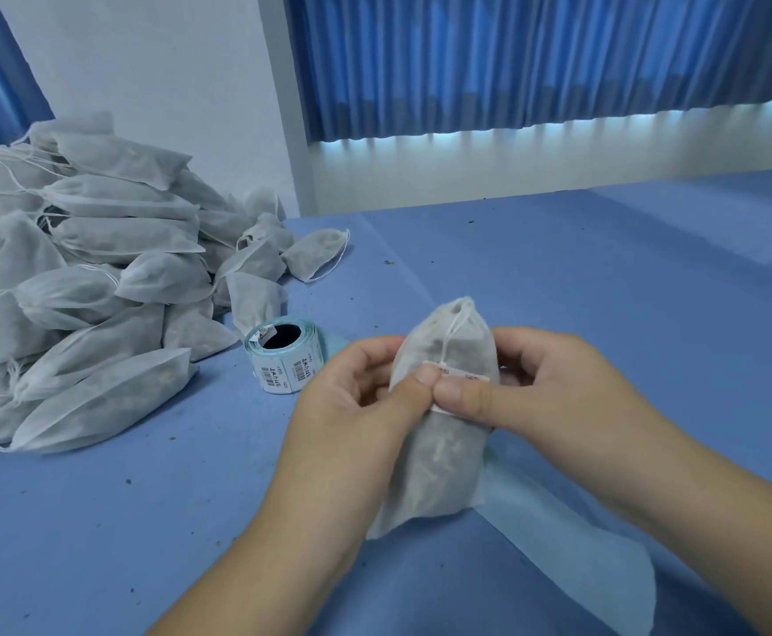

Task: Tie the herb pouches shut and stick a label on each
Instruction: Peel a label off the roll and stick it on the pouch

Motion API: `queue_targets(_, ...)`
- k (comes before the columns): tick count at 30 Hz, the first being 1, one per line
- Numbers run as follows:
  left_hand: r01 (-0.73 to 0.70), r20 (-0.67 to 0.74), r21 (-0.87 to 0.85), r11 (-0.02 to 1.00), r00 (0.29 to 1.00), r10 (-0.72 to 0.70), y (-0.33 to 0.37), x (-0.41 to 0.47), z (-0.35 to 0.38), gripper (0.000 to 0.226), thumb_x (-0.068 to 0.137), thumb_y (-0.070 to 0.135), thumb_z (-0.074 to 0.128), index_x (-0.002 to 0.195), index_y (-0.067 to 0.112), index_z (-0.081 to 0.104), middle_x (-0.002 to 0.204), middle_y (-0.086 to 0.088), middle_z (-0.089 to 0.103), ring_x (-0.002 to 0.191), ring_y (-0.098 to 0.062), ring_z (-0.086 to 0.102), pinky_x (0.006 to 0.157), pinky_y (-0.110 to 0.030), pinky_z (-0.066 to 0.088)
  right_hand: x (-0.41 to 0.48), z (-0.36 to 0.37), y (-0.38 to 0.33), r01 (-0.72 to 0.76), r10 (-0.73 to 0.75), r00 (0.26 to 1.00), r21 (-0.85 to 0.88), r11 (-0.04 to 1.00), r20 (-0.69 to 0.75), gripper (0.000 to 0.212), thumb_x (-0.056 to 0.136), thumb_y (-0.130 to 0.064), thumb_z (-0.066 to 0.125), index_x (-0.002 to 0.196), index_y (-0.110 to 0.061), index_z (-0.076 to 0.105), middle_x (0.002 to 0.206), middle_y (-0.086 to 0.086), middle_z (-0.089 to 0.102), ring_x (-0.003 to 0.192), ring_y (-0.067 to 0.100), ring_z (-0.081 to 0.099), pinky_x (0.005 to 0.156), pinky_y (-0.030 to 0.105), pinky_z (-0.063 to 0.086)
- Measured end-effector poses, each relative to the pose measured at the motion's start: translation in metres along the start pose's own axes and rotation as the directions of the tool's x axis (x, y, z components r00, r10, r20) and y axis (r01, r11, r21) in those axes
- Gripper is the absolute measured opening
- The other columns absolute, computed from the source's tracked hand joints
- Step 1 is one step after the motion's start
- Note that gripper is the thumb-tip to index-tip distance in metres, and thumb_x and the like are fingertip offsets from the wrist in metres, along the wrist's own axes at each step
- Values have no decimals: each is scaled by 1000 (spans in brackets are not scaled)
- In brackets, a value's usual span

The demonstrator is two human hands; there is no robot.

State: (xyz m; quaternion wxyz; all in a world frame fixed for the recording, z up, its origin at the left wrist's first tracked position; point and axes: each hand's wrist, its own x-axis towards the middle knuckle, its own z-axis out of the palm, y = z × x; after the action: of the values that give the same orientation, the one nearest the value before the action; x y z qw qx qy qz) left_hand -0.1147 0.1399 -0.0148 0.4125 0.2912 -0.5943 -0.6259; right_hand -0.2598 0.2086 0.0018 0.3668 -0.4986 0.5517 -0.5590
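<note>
white pouch [439, 456] upright, label [459, 376] stuck on

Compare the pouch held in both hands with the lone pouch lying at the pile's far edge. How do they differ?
The held pouch stands upright, gripped by the left hand and right hand; the lone pouch lies flat on the table, untouched. The held pouch carries a white label under the thumbs; the lone pouch shows none. Both are white fabric with a drawstring.
</note>
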Motion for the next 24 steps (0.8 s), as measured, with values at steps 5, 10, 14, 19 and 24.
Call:
queue_targets(5, -38, 65, 76, 996, 997, 33, 1, 2, -3, 23, 73, 34, 72, 87, 16, 76, 92, -15, 75, 93, -39, 69, 90, -51, 52, 2, -5, 2, -46, 44, 997, -36, 998, -56, 44, 62, -48, 78, 89, -12, 74, 88, 9, 75, 82, 23, 73, 72, 32, 58)
queue_targets(10, -60, 158, 184, 981, 987, 31, 2, 9, 5, 17, 71, 29, 77, 87, 23, 74, 89, -3, 76, 81, -18, 73, 73, -30, 57, 8, -7, 7, -94, 101, 988, 62, 994, -121, 53, 67, -56, 71, 85, -5, 71, 80, 13, 73, 68, 20, 69, 58, 29, 54)
queue_targets(14, 104, 216, 133, 986, 968, -131, 11, 26, 23, 26, 75, 25, 81, 96, 14, 69, 94, -9, 75, 80, -22, 74, 63, -28, 56, 16, -22, 5, -105, 99, 985, -37, 994, -139, 63, 71, -65, 58, 90, -7, 71, 84, 10, 75, 77, 19, 72, 69, 33, 56)
queue_targets(19, 166, 76, -56, 985, 984, -162, 15, 56, 66, 12, 89, 18, 67, 97, 10, 69, 86, -11, 75, 75, -27, 73, 63, -37, 56, 18, -60, -7, -203, 208, 974, -62, 977, 84, 49, 82, -60, 54, 107, -21, 69, 97, -1, 75, 84, 14, 70, 71, 33, 57)
queue_targets(24, 152, 115, 20, 988, 981, -154, 7, 86, 111, 19, 99, 23, 56, 98, 7, 66, 84, -6, 76, 68, -16, 72, 52, -24, 53, 12, -113, -4, -252, 259, 962, 89, 964, -88, 33, 85, -34, 65, 111, -13, 65, 87, 8, 71, 65, 19, 62, 50, 26, 49)
